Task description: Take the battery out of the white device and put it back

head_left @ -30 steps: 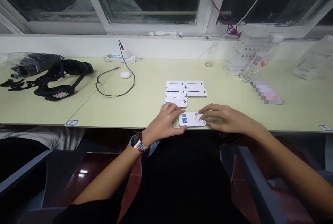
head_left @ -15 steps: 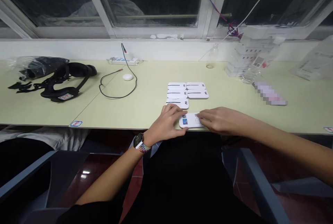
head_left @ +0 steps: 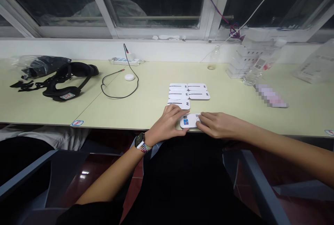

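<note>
At the table's near edge lies a flat white rounded device [head_left: 192,122] with a blue label and a small printed code on its upper face. My left hand [head_left: 168,122], with a watch on its wrist, grips the left end between thumb and fingers. Over the right end is my right hand [head_left: 216,124], its fingers bent and pressed together on the printed face, hiding that end. Just beyond, several similar white devices [head_left: 199,94] lie in two columns, each showing a black line and a W-like mark. My left fingers overlap the nearest of them.
Black headset gear [head_left: 62,82] and a plastic bag [head_left: 41,65] lie at the left. A black cable [head_left: 120,97] loops around a white oval object [head_left: 129,77], near a power strip [head_left: 126,61]. White boxes [head_left: 237,70], a clear bottle [head_left: 252,76] and a blurred pink item [head_left: 271,96] are at the right.
My right fingers have shifted slightly on the device, the lower ones moving left over its face. My left hand keeps its place on the left end. The whole view has shifted a little.
</note>
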`<state>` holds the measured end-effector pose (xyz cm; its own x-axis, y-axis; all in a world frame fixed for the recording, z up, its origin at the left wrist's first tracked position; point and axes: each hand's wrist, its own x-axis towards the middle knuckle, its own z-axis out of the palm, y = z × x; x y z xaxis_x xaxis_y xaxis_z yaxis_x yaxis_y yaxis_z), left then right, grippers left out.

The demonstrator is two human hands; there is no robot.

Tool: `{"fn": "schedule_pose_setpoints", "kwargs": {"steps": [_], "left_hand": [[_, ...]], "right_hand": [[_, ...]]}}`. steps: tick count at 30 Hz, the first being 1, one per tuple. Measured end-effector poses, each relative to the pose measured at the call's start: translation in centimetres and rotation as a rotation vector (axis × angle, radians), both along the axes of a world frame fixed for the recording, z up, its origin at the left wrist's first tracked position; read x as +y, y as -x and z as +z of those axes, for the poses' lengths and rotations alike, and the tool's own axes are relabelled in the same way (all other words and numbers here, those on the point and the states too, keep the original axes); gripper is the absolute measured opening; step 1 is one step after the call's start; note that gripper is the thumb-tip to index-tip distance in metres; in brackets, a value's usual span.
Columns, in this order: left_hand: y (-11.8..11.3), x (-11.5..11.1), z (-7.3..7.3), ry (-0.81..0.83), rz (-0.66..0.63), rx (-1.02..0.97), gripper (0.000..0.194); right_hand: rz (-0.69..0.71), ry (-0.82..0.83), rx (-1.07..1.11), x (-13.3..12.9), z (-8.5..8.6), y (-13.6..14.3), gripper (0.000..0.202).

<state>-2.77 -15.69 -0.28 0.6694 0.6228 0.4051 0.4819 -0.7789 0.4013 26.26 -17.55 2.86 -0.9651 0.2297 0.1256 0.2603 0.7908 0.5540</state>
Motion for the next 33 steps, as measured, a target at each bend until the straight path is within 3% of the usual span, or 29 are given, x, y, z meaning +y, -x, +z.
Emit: {"fn": "schedule_pose_setpoints", "kwargs": {"steps": [3,9,12,15,20,23,25,29,33], "left_hand": [[0.0,0.0,0.0,0.009,0.008,0.0,0.064],[-0.1,-0.2,0.2,0.021,0.03,-0.012,0.069],[-0.1,-0.3,0.2,0.039,0.035,-0.013,0.069],[-0.1,-0.2,0.2,0.043,0.04,-0.006,0.069],[-0.1,-0.2,0.1,0.042,0.041,-0.003,0.073],[-0.1,-0.2,0.1,0.073,0.06,-0.014,0.077],[-0.1,-0.2,0.0,0.095,0.066,-0.026,0.083],[-0.1,-0.1,-0.1,0.107,0.059,-0.038,0.088],[-0.1,-0.1,0.1,0.115,0.057,-0.025,0.083]], "right_hand": [[-0.025,0.075,0.033,-0.1,0.2,0.0,0.028],[-0.26,0.508,0.305,-0.7,0.8,0.0,0.049],[-0.375,0.705,0.463,-0.3,0.7,0.0,0.045],[-0.395,0.812,0.53,0.4,0.9,0.1,0.045],[-0.297,0.688,0.514,0.6,1.8,0.4,0.043],[-0.28,0.529,0.39,1.3,2.1,-0.2,0.015],[-0.267,0.455,0.39,2.5,1.9,-1.1,0.017],[-0.357,0.432,0.81,6.2,1.4,-2.7,0.022],[-0.681,0.533,1.164,10.5,0.6,-2.6,0.019]]}}
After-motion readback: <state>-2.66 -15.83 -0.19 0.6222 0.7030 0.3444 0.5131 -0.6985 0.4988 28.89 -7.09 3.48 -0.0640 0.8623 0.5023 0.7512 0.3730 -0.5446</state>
